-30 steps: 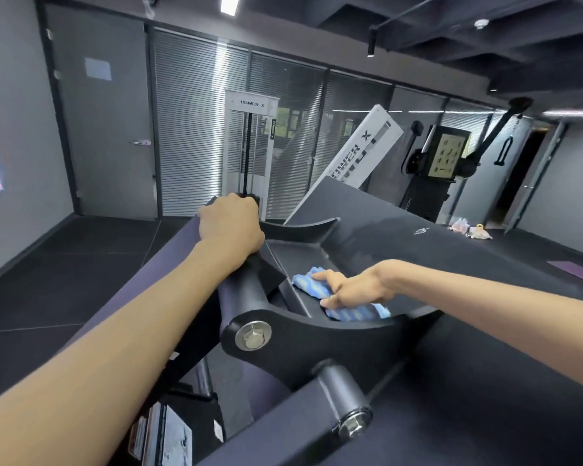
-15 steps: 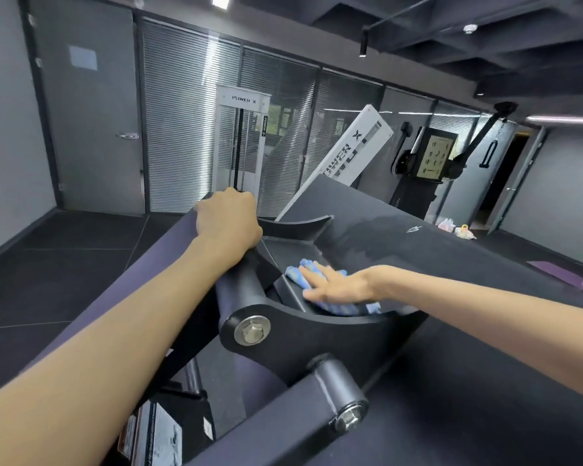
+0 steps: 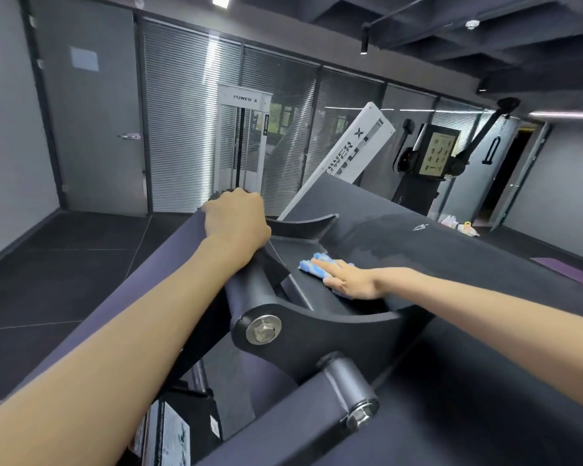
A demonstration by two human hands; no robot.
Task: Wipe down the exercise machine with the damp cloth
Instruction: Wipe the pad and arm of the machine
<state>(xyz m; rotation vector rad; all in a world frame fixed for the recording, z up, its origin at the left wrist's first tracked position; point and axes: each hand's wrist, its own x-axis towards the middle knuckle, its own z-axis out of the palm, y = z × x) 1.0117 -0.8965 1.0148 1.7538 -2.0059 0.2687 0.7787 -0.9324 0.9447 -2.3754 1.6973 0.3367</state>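
Grey-walled gym behind; on the dark metal exercise machine point(image 3: 418, 250), the flat-fingered right hand point(image 3: 350, 280) has slid the blue striped damp cloth point(image 3: 312, 265) toward eleven o'clock, extending the wiped patch; left hand point(image 3: 236, 220) grips the black frame bar point(image 3: 249, 290).

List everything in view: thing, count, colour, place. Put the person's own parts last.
exercise machine: one, dark grey, foreground
damp cloth: one, blue, on the machine's panel under the right hand
hex bolts: two, silver, on the near bracket and roller end
white Power X frames: two, by the blinds, one tilted
door: one, grey, left wall
wall trainer: one, black, far right
left hand: grips the machine's top edge
right hand: flat, presses the cloth
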